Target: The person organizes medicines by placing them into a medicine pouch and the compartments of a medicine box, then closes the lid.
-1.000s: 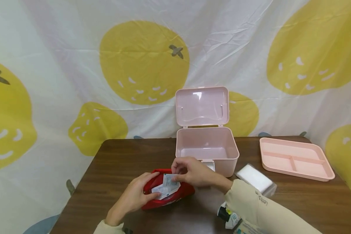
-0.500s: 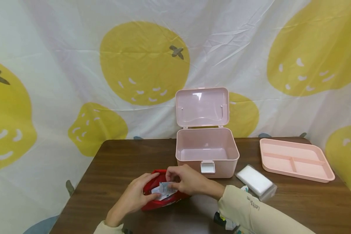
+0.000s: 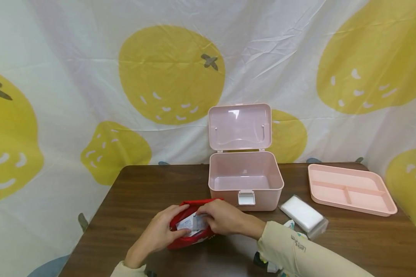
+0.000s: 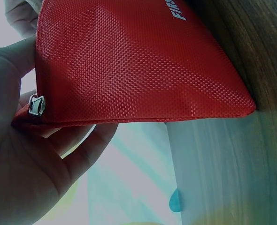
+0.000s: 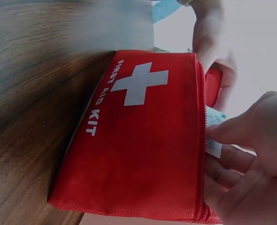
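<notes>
A red zippered pouch [image 3: 185,242], marked FIRST AID KIT with a white cross in the right wrist view [image 5: 152,140], stands with its mouth spread. My left hand [image 3: 158,231] grips its left end, thumb at the near rim and fingers at the far one; the left wrist view shows the pouch [image 4: 129,70] beside its zipper pull [image 4: 36,106]. Between thumb and fingers my right hand [image 3: 223,217] pinches a small white packet [image 3: 199,223], partly inside the mouth. Another white packet [image 3: 186,223] lies within. The right fingertips are partly hidden by the pouch.
Behind the pouch stands a pink box [image 3: 263,198] with its lid [image 3: 240,129] raised. To the right are a wrapped white pack [image 3: 303,213] and a pink divided tray [image 3: 350,188]. Small items [image 3: 260,261] lie partly under the right sleeve.
My right hand has moved down and slightly left, lowering the packet into the pouch mouth. The box's front latch has come into full view. My left hand has stayed in place.
</notes>
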The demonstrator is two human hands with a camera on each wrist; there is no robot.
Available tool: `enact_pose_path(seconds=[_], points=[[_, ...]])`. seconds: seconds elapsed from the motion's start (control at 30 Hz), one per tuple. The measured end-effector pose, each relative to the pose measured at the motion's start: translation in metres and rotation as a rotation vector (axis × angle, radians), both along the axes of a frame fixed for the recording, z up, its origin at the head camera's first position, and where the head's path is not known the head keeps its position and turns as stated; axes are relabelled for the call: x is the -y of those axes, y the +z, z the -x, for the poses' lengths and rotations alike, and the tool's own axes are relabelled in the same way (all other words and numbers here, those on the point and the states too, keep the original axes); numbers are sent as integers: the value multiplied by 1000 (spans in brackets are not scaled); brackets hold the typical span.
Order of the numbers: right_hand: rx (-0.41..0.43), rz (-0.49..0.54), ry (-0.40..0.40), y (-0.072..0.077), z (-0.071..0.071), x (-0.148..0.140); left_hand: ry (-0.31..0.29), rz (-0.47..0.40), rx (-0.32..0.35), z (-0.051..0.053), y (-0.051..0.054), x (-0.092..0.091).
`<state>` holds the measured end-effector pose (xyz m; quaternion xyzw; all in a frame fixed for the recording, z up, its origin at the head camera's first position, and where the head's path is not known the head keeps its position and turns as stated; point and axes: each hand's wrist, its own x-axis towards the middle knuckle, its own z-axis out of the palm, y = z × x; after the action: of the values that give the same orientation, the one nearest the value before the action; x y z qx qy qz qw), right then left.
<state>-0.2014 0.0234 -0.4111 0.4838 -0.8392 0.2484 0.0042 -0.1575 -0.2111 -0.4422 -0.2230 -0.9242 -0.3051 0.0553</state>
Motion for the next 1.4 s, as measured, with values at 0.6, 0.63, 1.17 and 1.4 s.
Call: enact_pose_path(seconds=[0.6, 0.63, 1.17, 1.4], points=[[-59, -58, -5, -6, -10, 0, 8, -132, -9, -3, -2, 1], [-59, -59, -6, -6, -10, 0, 11, -154, 2, -4, -3, 2], [-187, -67, -38, -5, -14, -2, -57, -168, 94, -12, -8, 28], [-307, 40, -62, 0, -24, 6, 0, -167, 38, -15, -13, 26]])
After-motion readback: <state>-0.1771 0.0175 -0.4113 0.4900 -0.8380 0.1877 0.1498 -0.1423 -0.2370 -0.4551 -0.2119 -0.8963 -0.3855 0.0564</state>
